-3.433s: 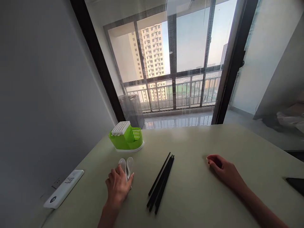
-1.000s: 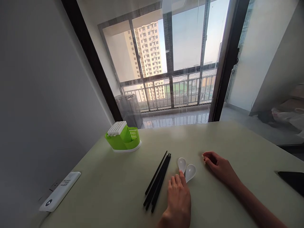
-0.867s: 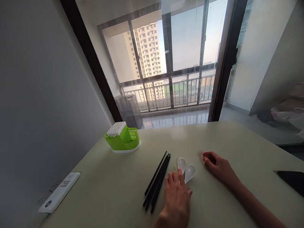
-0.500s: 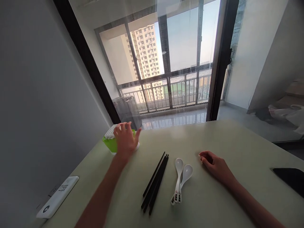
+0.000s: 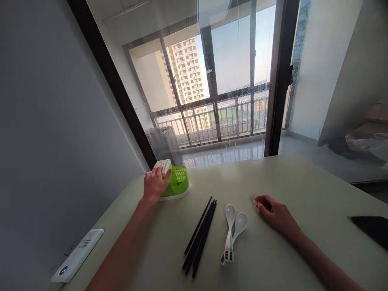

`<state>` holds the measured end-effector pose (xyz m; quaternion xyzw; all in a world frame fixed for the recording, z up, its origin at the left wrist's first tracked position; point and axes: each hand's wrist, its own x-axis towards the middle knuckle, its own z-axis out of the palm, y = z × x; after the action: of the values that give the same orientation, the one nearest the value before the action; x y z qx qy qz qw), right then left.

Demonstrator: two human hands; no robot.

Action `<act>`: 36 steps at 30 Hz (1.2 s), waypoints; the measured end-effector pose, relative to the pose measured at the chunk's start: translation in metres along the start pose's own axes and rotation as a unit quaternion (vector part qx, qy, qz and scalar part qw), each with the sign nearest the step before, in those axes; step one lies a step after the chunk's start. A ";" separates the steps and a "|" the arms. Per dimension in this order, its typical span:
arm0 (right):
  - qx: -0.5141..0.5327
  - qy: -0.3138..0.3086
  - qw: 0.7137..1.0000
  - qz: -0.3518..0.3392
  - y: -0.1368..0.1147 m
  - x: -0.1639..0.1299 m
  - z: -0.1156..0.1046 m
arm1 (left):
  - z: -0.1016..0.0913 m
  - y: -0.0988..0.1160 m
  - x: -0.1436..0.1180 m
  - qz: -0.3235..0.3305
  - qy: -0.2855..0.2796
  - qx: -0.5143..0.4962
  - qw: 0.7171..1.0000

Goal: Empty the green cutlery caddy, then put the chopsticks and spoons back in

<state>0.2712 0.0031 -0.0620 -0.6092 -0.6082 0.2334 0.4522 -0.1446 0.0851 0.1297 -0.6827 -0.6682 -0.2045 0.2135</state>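
Observation:
My left hand (image 5: 155, 185) is closed on the left end of a green and white utensil holder (image 5: 179, 188). Its fingers lie over the white slotted part (image 5: 163, 165), and the thumb is against the green side. The palm hides part of the holder. My right hand (image 5: 273, 209) rests on its side on the table with fingers curled in, holding nothing that shows. Between the hands lies a loose bundle of several black chopsticks (image 5: 200, 238). Beside them, nearest to my right hand, are white spoons (image 5: 240, 222), bowls pointing away and handles overlapping.
All of this is on a pale green table (image 5: 291, 178). At its left edge lies a white power strip (image 5: 79, 255) near the wall. A flat black object (image 5: 371, 228) is at the right edge. Behind the table stands a glass door with a dark frame (image 5: 277, 121).
My left hand has come down from over the holder onto its left end. The holder appears further right, its open green compartment now showing. My right hand, chopsticks and spoons have stayed put.

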 end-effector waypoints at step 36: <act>-0.018 -0.008 1.000 0.004 0.006 -0.003 -0.003 | 0.039 0.092 -0.063 0.061 0.041 -0.294 0.953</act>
<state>0.2762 0.0002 -0.0662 -0.6177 -0.6137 0.2291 0.4352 -0.0541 0.0532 0.0603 -0.7458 -0.5263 -0.4061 0.0428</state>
